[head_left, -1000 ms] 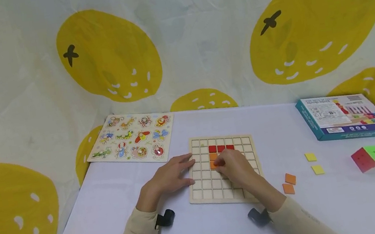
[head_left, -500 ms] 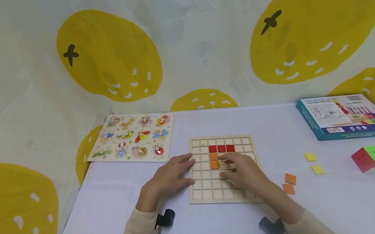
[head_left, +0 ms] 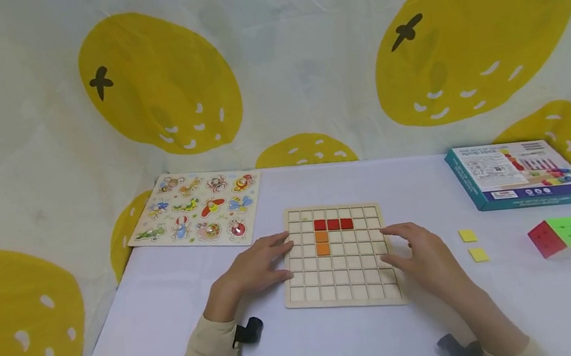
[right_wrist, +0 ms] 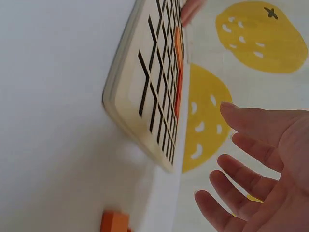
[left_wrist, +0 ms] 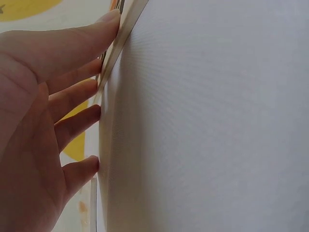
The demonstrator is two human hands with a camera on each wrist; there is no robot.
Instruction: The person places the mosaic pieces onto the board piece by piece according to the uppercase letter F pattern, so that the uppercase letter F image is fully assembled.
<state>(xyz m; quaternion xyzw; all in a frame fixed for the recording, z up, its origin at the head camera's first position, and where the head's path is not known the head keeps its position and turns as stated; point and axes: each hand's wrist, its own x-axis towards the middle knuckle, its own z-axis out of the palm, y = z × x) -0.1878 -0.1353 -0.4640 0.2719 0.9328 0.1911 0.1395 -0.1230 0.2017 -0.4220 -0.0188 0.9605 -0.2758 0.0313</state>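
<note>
A wooden grid board (head_left: 356, 266) lies on the white table. Three red tiles (head_left: 334, 224) form a row in its upper part, and two orange tiles (head_left: 322, 243) sit one below the other under the leftmost red. My left hand (head_left: 247, 273) rests at the board's left edge, fingers spread, thumb (left_wrist: 87, 43) against the rim. Over the right edge hovers my right hand (head_left: 430, 258), fingers loosely bent and holding nothing. Low in the right wrist view is a loose orange tile (right_wrist: 115, 222); in the head view the right hand and forearm hide that spot.
Two yellow tiles (head_left: 473, 245) lie right of the right hand, with a red-and-green cube (head_left: 562, 235) beyond them. An insect picture puzzle (head_left: 196, 210) stands at the back left, a teal-edged box (head_left: 520, 173) at the back right. Patterned cloth (head_left: 303, 77) hangs behind.
My right hand has let go of the orange tile in the grid and moved right, off the board's middle, its fingers opening. The left hand has stayed at the board's edge.
</note>
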